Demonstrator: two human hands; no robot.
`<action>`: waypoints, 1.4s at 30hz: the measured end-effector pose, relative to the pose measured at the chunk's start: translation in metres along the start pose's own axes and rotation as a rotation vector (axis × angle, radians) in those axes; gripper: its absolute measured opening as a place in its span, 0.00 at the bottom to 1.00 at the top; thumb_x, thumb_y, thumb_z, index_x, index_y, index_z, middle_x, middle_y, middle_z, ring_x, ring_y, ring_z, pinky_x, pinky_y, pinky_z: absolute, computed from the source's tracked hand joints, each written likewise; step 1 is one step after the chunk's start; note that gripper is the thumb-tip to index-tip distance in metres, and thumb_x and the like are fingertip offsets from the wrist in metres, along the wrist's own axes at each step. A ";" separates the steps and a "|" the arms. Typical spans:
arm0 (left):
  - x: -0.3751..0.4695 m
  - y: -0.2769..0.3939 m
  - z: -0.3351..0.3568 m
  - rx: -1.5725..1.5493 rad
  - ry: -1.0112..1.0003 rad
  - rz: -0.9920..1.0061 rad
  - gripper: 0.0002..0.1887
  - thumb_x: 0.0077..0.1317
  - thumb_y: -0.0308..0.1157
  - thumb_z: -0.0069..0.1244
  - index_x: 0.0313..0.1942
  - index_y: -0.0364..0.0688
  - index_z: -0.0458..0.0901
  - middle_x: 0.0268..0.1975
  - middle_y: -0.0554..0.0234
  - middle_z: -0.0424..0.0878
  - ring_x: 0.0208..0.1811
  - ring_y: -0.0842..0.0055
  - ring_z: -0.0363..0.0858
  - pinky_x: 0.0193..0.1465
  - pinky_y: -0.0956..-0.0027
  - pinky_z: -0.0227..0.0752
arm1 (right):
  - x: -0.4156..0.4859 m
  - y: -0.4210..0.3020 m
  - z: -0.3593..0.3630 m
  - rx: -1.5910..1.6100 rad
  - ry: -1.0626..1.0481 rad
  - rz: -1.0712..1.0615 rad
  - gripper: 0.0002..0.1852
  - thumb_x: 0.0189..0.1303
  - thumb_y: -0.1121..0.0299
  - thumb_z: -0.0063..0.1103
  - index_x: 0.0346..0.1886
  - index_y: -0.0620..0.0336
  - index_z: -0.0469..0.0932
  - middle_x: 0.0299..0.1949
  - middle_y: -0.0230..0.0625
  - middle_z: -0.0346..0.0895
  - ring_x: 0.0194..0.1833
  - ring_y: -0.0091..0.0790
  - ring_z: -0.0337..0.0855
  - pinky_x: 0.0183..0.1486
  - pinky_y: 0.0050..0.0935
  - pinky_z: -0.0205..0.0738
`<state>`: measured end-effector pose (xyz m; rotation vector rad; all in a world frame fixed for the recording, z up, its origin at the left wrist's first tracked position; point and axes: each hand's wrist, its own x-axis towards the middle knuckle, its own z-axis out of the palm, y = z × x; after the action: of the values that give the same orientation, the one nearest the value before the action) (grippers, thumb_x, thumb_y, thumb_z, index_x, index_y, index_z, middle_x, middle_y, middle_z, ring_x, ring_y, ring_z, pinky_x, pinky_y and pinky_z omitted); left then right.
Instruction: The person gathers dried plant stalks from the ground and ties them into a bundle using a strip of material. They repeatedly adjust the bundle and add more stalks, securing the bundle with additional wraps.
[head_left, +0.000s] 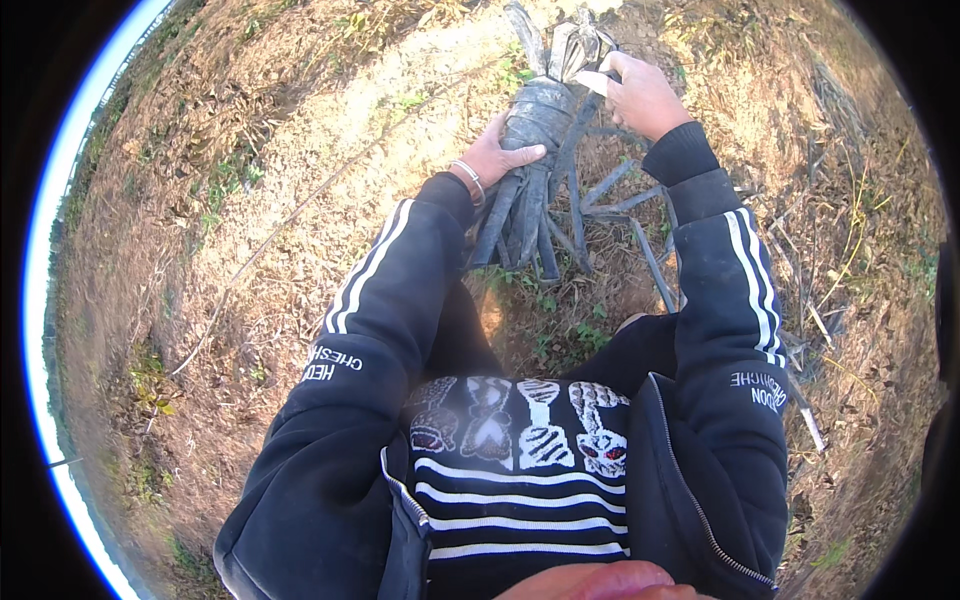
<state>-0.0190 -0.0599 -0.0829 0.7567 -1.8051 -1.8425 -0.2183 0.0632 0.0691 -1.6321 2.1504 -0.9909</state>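
A bundle of dusty dark-grey flat strips (538, 112), which look like drip tape, is held upright in front of me at the top of the view. Strips are wound tightly around its middle. Its folded ends (517, 225) splay out below. My left hand (495, 154) clasps the wound part, thumb across the front and fingers hidden behind. At the upper end, my right hand (637, 94) pinches a strip beside the loose top ends (576, 49). Its thumb is bright with sunlight, and its fingertips are partly hidden.
More grey strips (619, 199) trail in bent loops on the ground, right of the bundle. Dry leaf litter and straw (187, 225) cover the soil, with small green weeds (555, 330) between my legs. A thin line (300, 206) crosses the left side. Dry stalks (814, 420) lie at right.
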 end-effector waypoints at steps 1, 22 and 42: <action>-0.001 0.002 0.002 -0.011 -0.010 -0.002 0.49 0.57 0.34 0.69 0.73 0.35 0.53 0.60 0.51 0.77 0.58 0.69 0.78 0.62 0.65 0.72 | 0.000 0.000 0.001 0.002 -0.001 -0.035 0.21 0.64 0.52 0.62 0.36 0.64 0.76 0.22 0.41 0.79 0.23 0.34 0.84 0.30 0.36 0.77; -0.015 0.023 0.018 0.019 -0.165 -0.068 0.53 0.57 0.35 0.69 0.75 0.39 0.49 0.64 0.47 0.73 0.63 0.67 0.73 0.65 0.64 0.68 | 0.000 0.001 -0.014 0.097 0.015 -0.062 0.14 0.73 0.59 0.53 0.43 0.61 0.71 0.30 0.37 0.78 0.25 0.27 0.85 0.25 0.26 0.80; -0.017 0.025 0.025 -0.053 -0.278 -0.071 0.55 0.53 0.41 0.72 0.74 0.37 0.53 0.63 0.48 0.74 0.64 0.67 0.73 0.67 0.64 0.67 | -0.012 -0.012 -0.022 0.372 0.095 0.076 0.11 0.65 0.64 0.60 0.33 0.62 0.73 0.22 0.37 0.78 0.17 0.27 0.79 0.18 0.27 0.72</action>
<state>-0.0241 -0.0305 -0.0565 0.5744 -1.9082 -2.1211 -0.2181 0.0807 0.0905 -1.3424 1.9200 -1.3718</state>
